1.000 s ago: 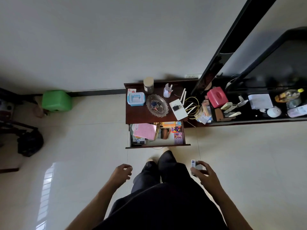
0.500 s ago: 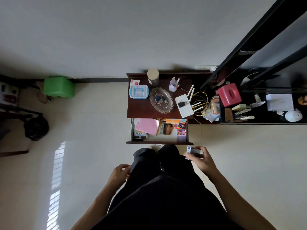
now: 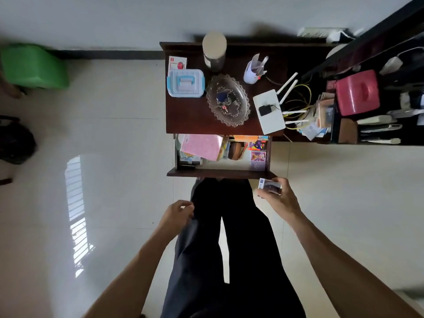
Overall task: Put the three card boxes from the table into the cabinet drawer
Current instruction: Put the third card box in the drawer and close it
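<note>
Now right grip [image 3: 278,199] grasps a card box [image 3: 269,186] by its sides, held just in front of the open drawer's [image 3: 220,173] right front corner, above the floor. Left grip [image 3: 177,213] loosely curled, nothing in it, beside the thigh. Two card boxes [image 3: 258,159] lie in the drawer's right end, under the desk [image 3: 188,118].

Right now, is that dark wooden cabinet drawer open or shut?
Open. The dark wooden cabinet drawer is pulled out toward the person, and its contents show from above, among them a pink box and colourful card boxes.
</note>
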The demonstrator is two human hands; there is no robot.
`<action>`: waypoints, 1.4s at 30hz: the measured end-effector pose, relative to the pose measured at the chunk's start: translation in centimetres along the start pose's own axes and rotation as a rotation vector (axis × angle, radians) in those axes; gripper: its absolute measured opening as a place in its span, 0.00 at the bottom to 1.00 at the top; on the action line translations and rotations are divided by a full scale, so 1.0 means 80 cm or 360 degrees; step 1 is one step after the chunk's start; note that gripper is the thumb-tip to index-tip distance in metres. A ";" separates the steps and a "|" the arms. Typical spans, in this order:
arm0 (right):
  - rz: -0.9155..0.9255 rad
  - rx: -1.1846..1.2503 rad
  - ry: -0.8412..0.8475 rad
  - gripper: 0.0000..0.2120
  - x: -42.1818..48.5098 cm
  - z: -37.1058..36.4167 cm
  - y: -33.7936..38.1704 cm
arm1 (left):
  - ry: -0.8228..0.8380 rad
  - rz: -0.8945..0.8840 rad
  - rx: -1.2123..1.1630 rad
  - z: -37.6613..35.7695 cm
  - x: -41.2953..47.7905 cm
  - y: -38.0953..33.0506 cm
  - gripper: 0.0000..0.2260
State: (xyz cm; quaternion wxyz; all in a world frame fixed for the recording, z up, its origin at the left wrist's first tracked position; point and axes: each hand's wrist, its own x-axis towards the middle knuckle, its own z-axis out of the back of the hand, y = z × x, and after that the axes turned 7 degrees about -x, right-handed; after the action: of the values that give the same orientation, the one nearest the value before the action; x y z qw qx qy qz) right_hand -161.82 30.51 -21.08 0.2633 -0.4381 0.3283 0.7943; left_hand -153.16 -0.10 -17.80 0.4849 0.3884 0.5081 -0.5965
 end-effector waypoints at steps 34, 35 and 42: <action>-0.0067 -0.1359 -0.0429 0.39 0.483 -0.203 -0.157 | -0.0412 0.0413 -0.0807 -0.124 0.503 0.118 0.13; -0.0058 -0.1417 -0.0434 0.37 0.486 -0.204 -0.157 | -0.0417 0.0403 -0.0813 -0.124 0.505 0.120 0.12; -0.0067 -0.1568 -0.0425 0.33 0.502 -0.208 -0.152 | -0.0426 0.0406 -0.0856 -0.131 0.506 0.117 0.13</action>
State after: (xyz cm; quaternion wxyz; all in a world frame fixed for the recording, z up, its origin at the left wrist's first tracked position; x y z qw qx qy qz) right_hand -163.69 31.09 -66.22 0.0810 -0.4113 -0.1305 0.8985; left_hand -153.56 2.65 -60.56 0.7035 0.2250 0.5264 -0.4210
